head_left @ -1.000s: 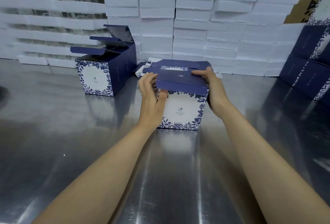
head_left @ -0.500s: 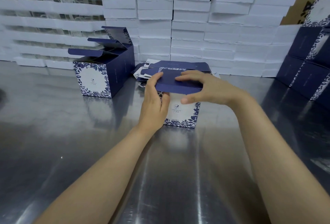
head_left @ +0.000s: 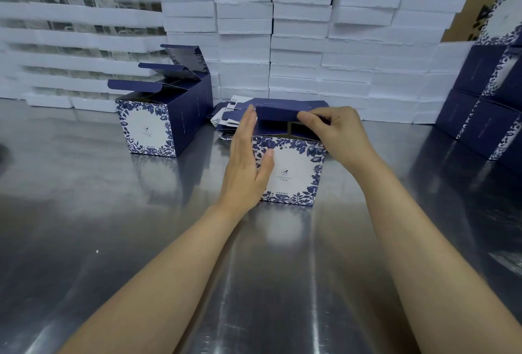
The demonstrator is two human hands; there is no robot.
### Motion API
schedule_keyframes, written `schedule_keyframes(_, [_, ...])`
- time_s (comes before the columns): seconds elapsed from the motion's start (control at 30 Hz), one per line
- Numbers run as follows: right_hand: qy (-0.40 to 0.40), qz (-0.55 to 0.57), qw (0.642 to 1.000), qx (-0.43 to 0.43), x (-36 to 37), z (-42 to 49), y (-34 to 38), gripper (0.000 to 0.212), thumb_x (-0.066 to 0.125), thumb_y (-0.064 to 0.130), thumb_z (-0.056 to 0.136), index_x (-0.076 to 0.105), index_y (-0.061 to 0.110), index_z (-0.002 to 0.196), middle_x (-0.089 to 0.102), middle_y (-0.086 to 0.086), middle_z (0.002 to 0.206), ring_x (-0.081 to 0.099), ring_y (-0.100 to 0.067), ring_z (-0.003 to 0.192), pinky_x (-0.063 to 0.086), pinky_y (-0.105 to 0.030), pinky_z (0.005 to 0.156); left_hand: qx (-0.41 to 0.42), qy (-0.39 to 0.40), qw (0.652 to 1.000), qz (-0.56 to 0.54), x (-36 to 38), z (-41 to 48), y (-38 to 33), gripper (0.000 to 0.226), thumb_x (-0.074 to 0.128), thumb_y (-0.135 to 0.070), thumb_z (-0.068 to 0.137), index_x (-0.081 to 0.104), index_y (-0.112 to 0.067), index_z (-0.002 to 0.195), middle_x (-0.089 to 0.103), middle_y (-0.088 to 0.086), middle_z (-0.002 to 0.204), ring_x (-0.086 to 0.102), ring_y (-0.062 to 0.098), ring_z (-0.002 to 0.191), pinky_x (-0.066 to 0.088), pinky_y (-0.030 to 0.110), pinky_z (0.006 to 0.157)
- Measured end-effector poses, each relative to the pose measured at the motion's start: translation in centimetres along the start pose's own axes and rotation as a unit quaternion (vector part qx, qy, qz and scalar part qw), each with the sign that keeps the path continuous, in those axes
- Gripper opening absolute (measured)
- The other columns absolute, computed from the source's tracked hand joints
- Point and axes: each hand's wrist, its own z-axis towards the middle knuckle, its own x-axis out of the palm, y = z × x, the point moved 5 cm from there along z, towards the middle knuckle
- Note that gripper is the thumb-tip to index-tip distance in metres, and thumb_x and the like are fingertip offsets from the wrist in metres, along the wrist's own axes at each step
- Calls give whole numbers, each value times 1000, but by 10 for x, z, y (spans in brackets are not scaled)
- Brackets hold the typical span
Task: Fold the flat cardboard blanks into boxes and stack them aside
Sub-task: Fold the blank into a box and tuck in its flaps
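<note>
Box [head_left: 288, 173] at twelve o'clock on the desk [head_left: 113, 226], left hand [head_left: 245, 164] flat against its nine o'clock wall, right hand [head_left: 336, 130] pinching the lid flap [head_left: 278, 114]: light, crease-prone card, I'd say, best gripped along folds.

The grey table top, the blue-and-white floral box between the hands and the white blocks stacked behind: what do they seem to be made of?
The grey table top looks like brushed stainless steel: it gives streaky mirror reflections. The blue-and-white floral box seems printed cardboard, matt: its flaps fold along sharp creases. The white blocks are probably foam, perhaps polystyrene: rough, crumbly edges.
</note>
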Motion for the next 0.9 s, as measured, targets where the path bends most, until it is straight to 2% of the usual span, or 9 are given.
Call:
schedule_keyframes(0.03, [-14, -3, 1000, 0, -2, 0, 1, 15, 64, 32, 92, 73, 27, 82, 66, 1, 71, 55, -12, 68, 44, -31, 69, 6, 11, 1000, -1, 2, -1, -2, 63, 43, -20, 100, 7, -28, 151, 9, -6, 159, 16, 14, 147, 14, 19, 117])
schedule_keyframes(0.1, [-22, -34, 999, -10, -4, 1, 7, 10, 63, 34, 91, 72, 33, 85, 72, 8, 84, 65, -14, 85, 51, -38, 82, -2, 26, 1000, -6, 6, -2, -2, 59, 42, -24, 100, 12, -30, 150, 4, -11, 158, 13, 10, 148, 12, 10, 113])
schedule_keyframes(0.2, [-22, -105, 993, -50, -2, 0, 20, 16, 63, 43, 87, 74, 37, 97, 73, 18, 93, 65, -6, 95, 52, -38, 86, -34, 29, 999, -17, 4, -3, 1, 56, 44, -27, 100, 18, -30, 149, 2, -15, 156, 13, 8, 146, 13, 0, 104])
schedule_keyframes(0.3, [-43, -174, 979, -101, 4, -2, 28, 22, 62, 47, 86, 74, 37, 102, 72, 19, 99, 64, -4, 97, 49, -30, 80, -31, 28, 999, -7, -1, -1, 2, 54, 46, -29, 99, 22, -32, 147, 7, -13, 154, 22, 14, 145, 17, -1, 102])
schedule_keyframes(0.4, [-78, -159, 978, -109, 9, -7, 24, 17, 67, 41, 86, 76, 32, 98, 73, 18, 100, 64, -1, 98, 50, -29, 80, -34, 28, 999, 6, -3, 0, 3, 52, 50, -25, 98, 30, -27, 146, 10, -12, 153, 18, -4, 142, 20, 3, 104])
schedule_keyframes(0.5, [-110, -107, 981, -119, 13, -12, 20, 12, 71, 27, 86, 79, 20, 92, 75, 9, 94, 69, -7, 90, 54, -37, 78, -24, 27, 999, 15, -2, 1, 2, 43, 52, -20, 98, 43, -14, 140, 15, -9, 152, 21, -9, 137, 33, 14, 102])
schedule_keyframes(0.63, [-129, -128, 974, -135, 14, -14, 23, 12, 68, 24, 88, 78, 17, 90, 76, 6, 88, 71, -15, 79, 54, -39, 69, -14, 8, 1000, 8, -2, 2, -2, 32, 52, -15, 97, 50, -7, 128, 19, -5, 147, 21, -16, 132, 24, 1, 99])
schedule_keyframes(0.77, [-140, -211, 955, -154, 14, -15, 32, 14, 68, 30, 85, 77, 25, 95, 74, 13, 94, 68, -9, 90, 50, -26, 70, -21, 14, 1000, 7, -3, 2, 0, 31, 51, -18, 98, 50, -10, 128, 17, -11, 149, 26, -13, 130, 33, 1, 88])
schedule_keyframes(0.9, [-168, -286, 919, -215, 24, -18, 47, 14, 72, 27, 80, 78, 20, 92, 75, 6, 85, 70, -20, 81, 49, -32, 67, -25, 12, 1000, 6, -4, 3, 0, 31, 51, -20, 98, 51, -12, 128, 14, -12, 149, 26, -17, 127, 34, -1, 82])
